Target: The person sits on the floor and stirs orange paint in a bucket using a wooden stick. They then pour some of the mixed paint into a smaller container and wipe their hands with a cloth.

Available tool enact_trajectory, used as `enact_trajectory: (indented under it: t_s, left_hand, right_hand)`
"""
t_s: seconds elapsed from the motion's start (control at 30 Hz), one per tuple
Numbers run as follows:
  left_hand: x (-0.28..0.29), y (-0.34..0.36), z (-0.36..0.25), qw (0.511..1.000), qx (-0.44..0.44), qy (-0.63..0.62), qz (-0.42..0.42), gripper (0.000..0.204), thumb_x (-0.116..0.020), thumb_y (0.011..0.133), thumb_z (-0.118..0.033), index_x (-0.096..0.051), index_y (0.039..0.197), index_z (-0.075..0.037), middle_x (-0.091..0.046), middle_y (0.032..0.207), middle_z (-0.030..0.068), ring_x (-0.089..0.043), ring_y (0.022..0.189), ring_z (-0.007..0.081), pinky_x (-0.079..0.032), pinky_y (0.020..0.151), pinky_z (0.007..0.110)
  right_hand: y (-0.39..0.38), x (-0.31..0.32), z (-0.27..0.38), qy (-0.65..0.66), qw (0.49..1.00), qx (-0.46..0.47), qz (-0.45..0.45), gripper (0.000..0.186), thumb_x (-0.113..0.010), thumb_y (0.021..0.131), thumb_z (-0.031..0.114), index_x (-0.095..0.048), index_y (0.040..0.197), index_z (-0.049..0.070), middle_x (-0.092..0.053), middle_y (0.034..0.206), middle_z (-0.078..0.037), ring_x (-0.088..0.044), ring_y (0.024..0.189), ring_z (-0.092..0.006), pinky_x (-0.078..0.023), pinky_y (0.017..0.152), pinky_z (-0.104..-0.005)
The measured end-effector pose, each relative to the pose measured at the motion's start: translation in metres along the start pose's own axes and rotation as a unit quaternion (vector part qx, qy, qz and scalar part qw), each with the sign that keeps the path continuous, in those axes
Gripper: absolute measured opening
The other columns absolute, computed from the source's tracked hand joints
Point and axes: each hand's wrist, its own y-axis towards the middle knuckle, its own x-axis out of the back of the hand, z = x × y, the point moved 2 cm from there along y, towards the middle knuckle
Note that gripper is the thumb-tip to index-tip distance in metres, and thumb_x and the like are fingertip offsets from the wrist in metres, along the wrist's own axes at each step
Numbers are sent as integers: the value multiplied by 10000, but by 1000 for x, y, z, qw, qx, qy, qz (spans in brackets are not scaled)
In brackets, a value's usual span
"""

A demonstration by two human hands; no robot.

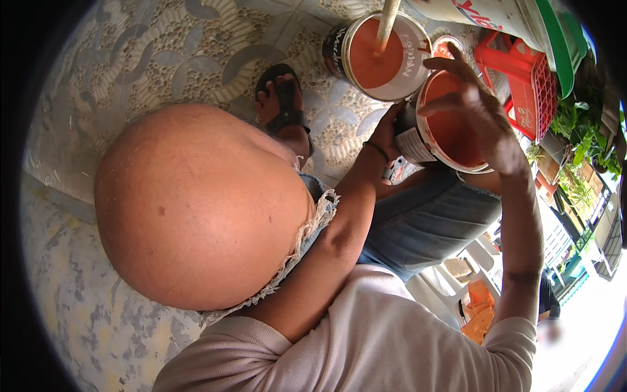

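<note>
My left hand (pixel 390 132) grips the side of a small paint bucket (pixel 416 142), which is tilted and has orange-red paint inside. Over its mouth my right hand (pixel 480 108) is spread with fingers apart. Whether the right fingertips touch the rim or the paint cannot be made out. Just beyond stands a larger paint bucket (pixel 406 81) with the same orange-red paint in it. A wooden stick (pixel 386 26) leans in that paint.
A red plastic crate-like stool (pixel 528 88) stands at the far right, beside a large white container with a green rim (pixel 552 46). An orange-stained round container (pixel 446 47) sits behind the buckets. Plants (pixel 578 134) and an orange cloth (pixel 480 310) lie to the right. Patterned tiles (pixel 176 59) cover the floor.
</note>
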Motion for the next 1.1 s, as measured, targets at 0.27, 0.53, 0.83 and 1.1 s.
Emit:
enact_trajectory:
  t_s: [0.27, 0.53, 0.83, 1.1]
  left_hand:
    - [-3, -1, -1, 999, -5, 17, -34, 600, -605, 998, -511, -567, 1411, -78, -642, 1370, 143, -633, 1232, 317, -517, 1072, 477]
    - [-23, 0, -1, 998, 40, 10, 37, 634, -461, 1039, -554, -529, 1461, -85, -593, 1436, 162, -586, 1298, 354, -472, 1122, 507]
    - [0, -4, -6, 983, -33, 180, 34, 548, -359, 1097, -404, -427, 1525, -67, -513, 1507, 179, -538, 1353, 345, -486, 1120, 516]
    - [18, -8, -25, 959, -59, 274, 47, 575, -334, 1102, -459, -370, 1566, -121, -443, 1574, 145, -472, 1411, 344, -432, 1156, 544]
  right_hand:
    - [-77, -16, 1, -60, 983, -151, -91, 474, -557, 1044, 374, -641, 1375, 47, -459, 1556, -179, -263, 1551, -339, -266, 1232, -509]
    - [-95, -62, 3, -317, 936, -89, -125, 498, -692, 964, 302, -624, 1403, 79, -412, 1540, -218, -172, 1556, -463, -200, 1231, -610]
    - [-138, -58, 7, -215, 939, 3, -268, 478, -761, 912, 245, -662, 1354, 92, -457, 1508, -224, -289, 1504, -487, -317, 1188, -586]
    - [-163, -66, -71, 18, 820, -222, -528, 911, -774, 882, 85, -262, 1632, 169, -711, 1150, -247, -736, 970, -299, -604, 809, -403]
